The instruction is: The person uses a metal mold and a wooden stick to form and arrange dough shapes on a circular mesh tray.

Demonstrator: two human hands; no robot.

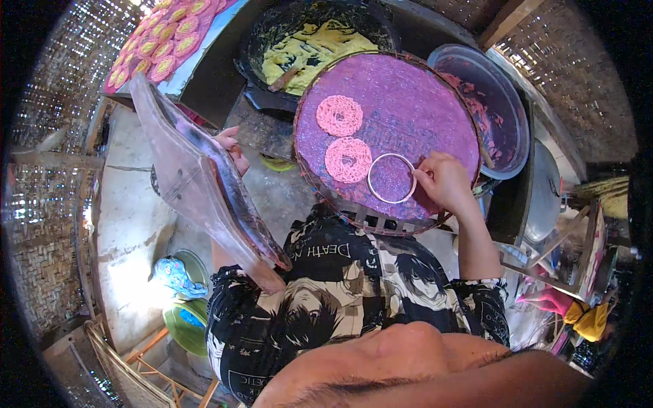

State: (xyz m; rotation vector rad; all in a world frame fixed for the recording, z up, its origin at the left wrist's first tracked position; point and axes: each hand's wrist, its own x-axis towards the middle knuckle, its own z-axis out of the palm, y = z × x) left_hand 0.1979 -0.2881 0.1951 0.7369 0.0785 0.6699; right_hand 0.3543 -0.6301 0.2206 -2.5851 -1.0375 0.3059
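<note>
Going L to R: we've got a batch of pink rounds w/ yellow centres (pixel 185 27), cut off by the pic edge, too many to count exactly. Next, 1 long wooden board (pixel 180 173); our L hand (pixel 235 144) shows only fingers past its edge, so can't tell if it's gripping. Then 1 black pan (pixel 272 27) w/ yellow paste (pixel 320 44) and 1 wooden stick (pixel 283 79). Centre: 1 round purple tray (pixel 408 95) w/ 2 pink lacy discs (pixel 330 121), one just beyond the other. 1 pale ring (pixel 369 180) lies at the nearer disc's R side, nothing pink inside, pinched btwn thumb & fingers of our R hand (pixel 447 180). Prob. the ring-positioning step; next move calls for keeping it flat, w/o nudging that disc. Far R: 1 grey basin (pixel 520 115) w/ pink residue.
</note>
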